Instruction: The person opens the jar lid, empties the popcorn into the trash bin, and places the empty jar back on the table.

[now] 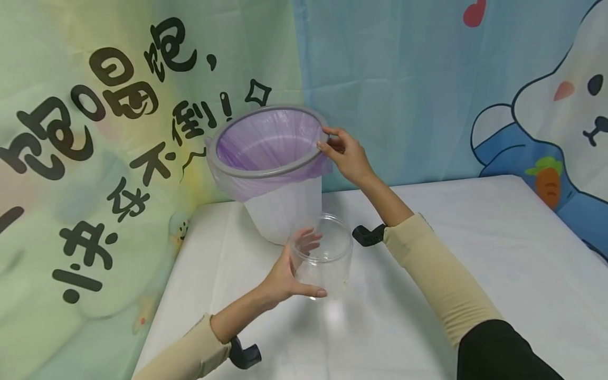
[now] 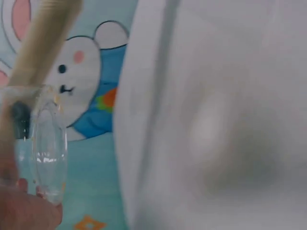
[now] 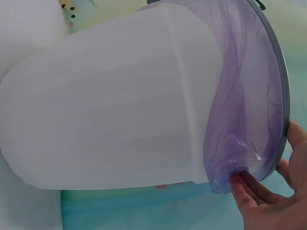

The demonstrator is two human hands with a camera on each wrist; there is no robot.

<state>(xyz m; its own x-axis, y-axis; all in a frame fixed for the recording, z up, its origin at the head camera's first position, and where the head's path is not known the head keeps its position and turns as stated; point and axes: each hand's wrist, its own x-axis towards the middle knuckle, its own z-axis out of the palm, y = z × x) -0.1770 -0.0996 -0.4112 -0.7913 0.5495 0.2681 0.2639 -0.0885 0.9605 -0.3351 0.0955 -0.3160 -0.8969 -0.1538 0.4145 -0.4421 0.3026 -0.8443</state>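
Observation:
A clear plastic jar point(image 1: 328, 266) is held in my left hand point(image 1: 279, 279), thumb along the near side and fingers round the far side. Its round open mouth faces up in the head view, and it looks see-through with nothing inside. Just behind it stands a white trash can point(image 1: 285, 214) lined with a thin purple trash bag point(image 1: 271, 145). A grey ring point(image 1: 266, 173) runs round the can's top over the bag. My right hand point(image 1: 349, 155) grips this rim on its right side; in the right wrist view, fingers point(image 3: 247, 194) press the bag's folded edge from outside.
The can and jar are over a white-covered table point(image 1: 475, 237). Printed cloth backdrops point(image 1: 404, 79) rise close behind and along the left side, with a cartoon rabbit point(image 1: 560, 111) at the right. A black wrist mount point(image 1: 368, 235) sticks out from the right sleeve.

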